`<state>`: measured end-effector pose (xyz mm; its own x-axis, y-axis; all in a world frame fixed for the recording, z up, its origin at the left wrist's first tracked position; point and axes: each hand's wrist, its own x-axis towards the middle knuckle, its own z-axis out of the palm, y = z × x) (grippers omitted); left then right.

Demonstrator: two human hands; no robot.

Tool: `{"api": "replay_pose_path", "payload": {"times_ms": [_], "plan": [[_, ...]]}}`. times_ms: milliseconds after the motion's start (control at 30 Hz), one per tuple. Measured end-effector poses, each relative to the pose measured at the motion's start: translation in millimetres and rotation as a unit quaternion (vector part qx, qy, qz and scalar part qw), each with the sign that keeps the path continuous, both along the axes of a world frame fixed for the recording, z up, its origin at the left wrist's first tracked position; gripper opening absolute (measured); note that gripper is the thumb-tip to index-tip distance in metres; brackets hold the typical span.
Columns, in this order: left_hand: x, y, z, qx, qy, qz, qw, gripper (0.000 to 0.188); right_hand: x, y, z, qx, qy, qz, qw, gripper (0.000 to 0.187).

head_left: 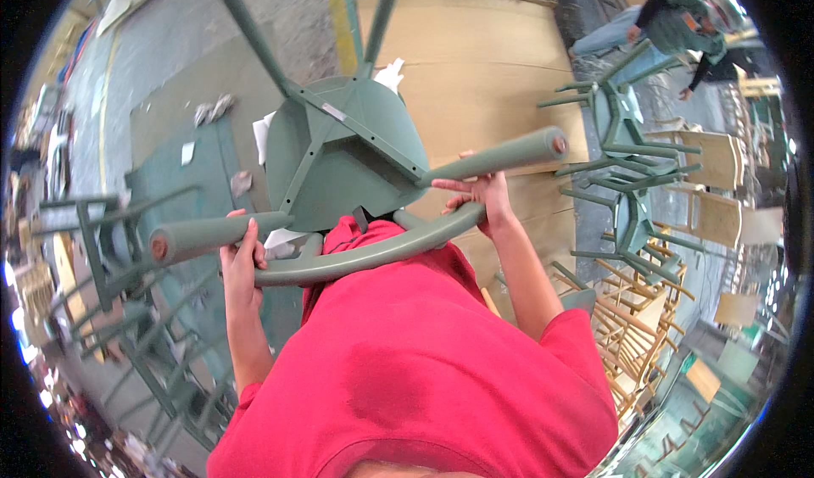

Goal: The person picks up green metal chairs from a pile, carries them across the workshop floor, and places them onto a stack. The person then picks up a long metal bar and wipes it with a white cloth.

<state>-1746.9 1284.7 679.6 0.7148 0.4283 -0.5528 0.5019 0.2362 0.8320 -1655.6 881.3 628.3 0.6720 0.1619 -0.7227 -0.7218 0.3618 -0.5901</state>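
An upturned green chair is in front of me, the underside of its seat and its crossed braces facing up. Two thick legs with brown end caps point toward me, and the other two stretch away at the top. A curved green rail of the chair crosses close to my red shirt. My left hand is closed around the chair where the left leg and the rail's left end come near each other. On the other side, my right hand holds the right leg beside the rail's right end, some fingers stretched along the leg.
Cardboard sheets cover the floor ahead. Green chairs and wooden chair frames stand to the right, with more green chairs at left. A person bends over at the far right. A crumpled rag lies on the floor.
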Motion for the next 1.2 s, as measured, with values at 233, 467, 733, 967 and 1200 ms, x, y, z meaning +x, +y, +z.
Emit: {"api": "replay_pose_path", "payload": {"times_ms": [233,467,733,967,1200], "plan": [[228.3,-26.9,7.3,-0.058,-0.067,-0.21,0.974,0.038,52.8,-16.9,39.3,-0.08,-0.09,-0.248,0.961,0.044],[379.3,-74.8,-7.8,-0.096,-0.091,-0.368,0.92,0.037,88.2,-35.4,43.6,-0.102,-0.142,-0.37,0.912,0.049],[582.5,-214.0,-42.8,-0.065,-0.028,-0.483,0.873,0.042,192.7,-120.3,8.7,-0.063,-0.068,-0.481,0.872,0.06],[756.6,-361.3,-47.0,-0.017,-0.016,-0.528,0.849,0.04,328.2,-219.6,-17.7,-0.057,-0.06,-0.539,0.838,0.055],[878.8,-479.2,-54.7,-0.05,-0.075,-0.583,0.808,0.039,418.1,-283.3,-42.8,-0.059,-0.109,-0.6,0.791,0.045]]}}
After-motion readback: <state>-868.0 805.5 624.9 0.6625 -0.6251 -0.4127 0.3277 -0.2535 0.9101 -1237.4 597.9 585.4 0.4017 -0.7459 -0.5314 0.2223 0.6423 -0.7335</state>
